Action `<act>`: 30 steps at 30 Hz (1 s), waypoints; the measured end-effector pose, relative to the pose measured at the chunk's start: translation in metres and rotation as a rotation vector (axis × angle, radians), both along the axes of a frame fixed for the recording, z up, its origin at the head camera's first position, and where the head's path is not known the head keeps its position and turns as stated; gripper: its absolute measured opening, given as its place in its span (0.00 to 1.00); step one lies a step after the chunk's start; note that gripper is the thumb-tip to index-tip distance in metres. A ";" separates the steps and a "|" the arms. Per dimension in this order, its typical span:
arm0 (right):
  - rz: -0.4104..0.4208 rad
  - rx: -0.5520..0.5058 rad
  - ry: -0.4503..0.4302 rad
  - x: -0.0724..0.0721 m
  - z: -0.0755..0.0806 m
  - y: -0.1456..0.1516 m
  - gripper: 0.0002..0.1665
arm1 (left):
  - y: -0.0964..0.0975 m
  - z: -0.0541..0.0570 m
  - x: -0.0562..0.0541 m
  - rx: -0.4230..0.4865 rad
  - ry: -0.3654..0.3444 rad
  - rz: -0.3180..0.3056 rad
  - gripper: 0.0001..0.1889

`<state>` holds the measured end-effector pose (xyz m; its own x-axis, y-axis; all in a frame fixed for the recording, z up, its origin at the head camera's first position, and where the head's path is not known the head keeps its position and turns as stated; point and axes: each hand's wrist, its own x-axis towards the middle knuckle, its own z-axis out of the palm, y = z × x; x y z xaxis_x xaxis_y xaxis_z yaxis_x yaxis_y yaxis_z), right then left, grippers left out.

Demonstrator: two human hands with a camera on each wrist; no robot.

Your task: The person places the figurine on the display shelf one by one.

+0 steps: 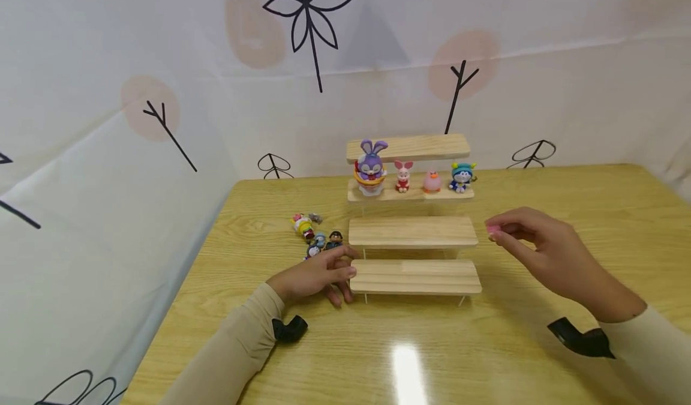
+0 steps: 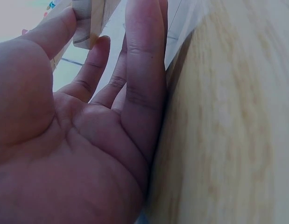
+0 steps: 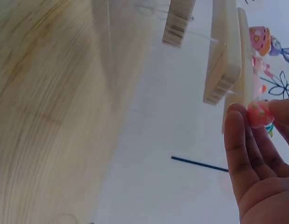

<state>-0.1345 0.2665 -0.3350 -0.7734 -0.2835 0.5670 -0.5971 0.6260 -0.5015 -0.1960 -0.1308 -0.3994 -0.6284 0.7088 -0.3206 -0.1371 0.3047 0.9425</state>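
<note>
A tiered wooden display shelf [image 1: 412, 276] stands on the table. At the left end of its lowest board, my left hand [image 1: 315, 276] pinches the edge, thumb on one side and a fingertip on the other; the left wrist view shows the board end [image 2: 88, 23] between them. To the right of the shelf, off the table, my right hand [image 1: 545, 252] pinches a small round pink figurine [image 3: 260, 114] between thumb and fingertips. Light patches show on the figurine, but its kind is unclear. The fingertips cover most of it in the head view.
On the upper shelf sit a purple rabbit figurine [image 1: 370, 168], a piglet figurine [image 1: 402, 177], a pink duck figurine [image 1: 432, 182] and a blue figurine [image 1: 461, 177]. Several small figurines [image 1: 305, 227] lie on the table [image 1: 254, 207] left of the shelf. A patterned cloth [image 1: 378, 105] hangs behind.
</note>
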 end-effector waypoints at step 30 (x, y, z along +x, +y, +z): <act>-0.043 -0.026 -0.074 -0.017 -0.005 -0.027 0.09 | 0.001 -0.001 0.000 -0.006 -0.005 0.023 0.22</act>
<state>-0.1516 0.2392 -0.3403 -0.8247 -0.2352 0.5144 -0.5308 0.6361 -0.5600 -0.1955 -0.1300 -0.4008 -0.6431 0.6918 -0.3284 -0.1492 0.3074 0.9398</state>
